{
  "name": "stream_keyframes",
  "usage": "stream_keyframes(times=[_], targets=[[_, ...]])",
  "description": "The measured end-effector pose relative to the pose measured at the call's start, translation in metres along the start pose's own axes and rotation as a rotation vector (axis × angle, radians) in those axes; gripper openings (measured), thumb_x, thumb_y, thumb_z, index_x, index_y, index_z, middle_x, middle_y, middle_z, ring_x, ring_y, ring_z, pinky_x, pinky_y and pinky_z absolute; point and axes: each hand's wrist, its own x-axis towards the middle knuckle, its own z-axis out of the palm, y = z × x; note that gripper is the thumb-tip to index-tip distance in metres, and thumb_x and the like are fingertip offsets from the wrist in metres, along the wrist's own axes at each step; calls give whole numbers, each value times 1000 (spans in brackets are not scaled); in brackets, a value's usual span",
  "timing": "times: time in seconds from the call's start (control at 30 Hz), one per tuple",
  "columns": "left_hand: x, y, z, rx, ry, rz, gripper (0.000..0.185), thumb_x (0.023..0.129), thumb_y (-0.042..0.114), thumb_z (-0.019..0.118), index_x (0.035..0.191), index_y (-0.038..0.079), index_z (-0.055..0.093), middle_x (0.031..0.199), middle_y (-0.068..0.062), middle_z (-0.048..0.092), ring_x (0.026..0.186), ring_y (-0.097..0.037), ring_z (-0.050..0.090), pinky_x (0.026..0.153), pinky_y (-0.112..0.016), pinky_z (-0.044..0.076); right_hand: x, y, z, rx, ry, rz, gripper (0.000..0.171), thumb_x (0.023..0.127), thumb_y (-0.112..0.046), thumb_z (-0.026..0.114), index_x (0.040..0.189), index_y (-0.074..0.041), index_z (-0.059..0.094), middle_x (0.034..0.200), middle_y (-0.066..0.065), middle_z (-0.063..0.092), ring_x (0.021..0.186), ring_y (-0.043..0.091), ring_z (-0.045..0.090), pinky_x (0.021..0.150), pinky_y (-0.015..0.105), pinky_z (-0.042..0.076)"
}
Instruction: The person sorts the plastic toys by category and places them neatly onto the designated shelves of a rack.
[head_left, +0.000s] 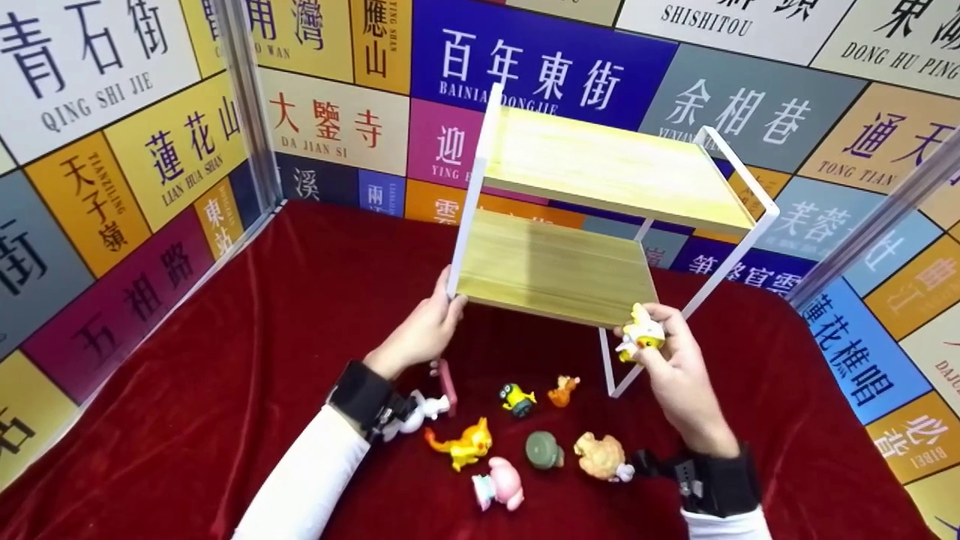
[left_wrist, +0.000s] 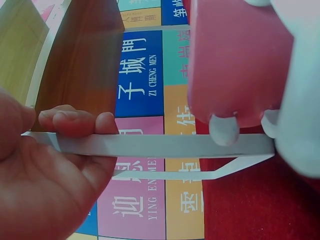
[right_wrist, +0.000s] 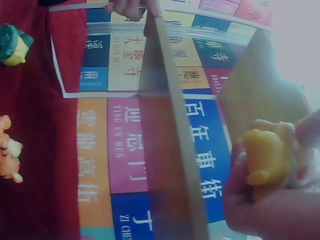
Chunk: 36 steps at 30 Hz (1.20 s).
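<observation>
A person's left hand grips the white metal frame of a two-tier wooden shelf at its lower left corner, fingers curled round the bar. The right hand pinches a small yellow-and-white toy figure just beside the lower board's front right corner. The shelf stands on a red velvet cloth, where more toy figures lie between the forearms. Wall panels behind read "BAINIAN DONGJIE", "DA JIAN SI", "QING SHI JIE" and "LIAN HUA SHAN".
</observation>
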Motion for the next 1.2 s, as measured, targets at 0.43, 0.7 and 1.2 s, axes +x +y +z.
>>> stream_keyframes(times=[0.43, 0.7, 1.2], targets=[[1, 2, -2, 3, 13, -10, 64, 109, 18, 40, 158, -7, 8, 83, -12, 61, 63, -14, 49, 61, -31, 48, 42, -34, 19, -93, -97, -209, 57, 83, 15, 72, 135, 6, 49, 114, 13, 66, 101, 19, 72, 83, 29, 59], [1, 2, 0, 3, 4, -25, 64, 109, 20, 41, 158, -6, 8, 88, -15, 64, 66, -15, 52, 64, -34, 51, 81, -39, 42, -266, -107, -160, 57, 77, 10, 80, 130, 4, 60, 111, 9, 68, 90, 12, 71, 80, 26, 59], [-1, 2, 0, -1, 17, -4, 63, 109, 19, 41, 158, -7, 11, 85, -16, 64, 66, -16, 52, 65, -36, 51, 108, -17, 81, -446, -286, -57, 56, 78, 1, 82, 130, 7, 62, 116, 24, 68, 87, 21, 73, 76, 19, 58]])
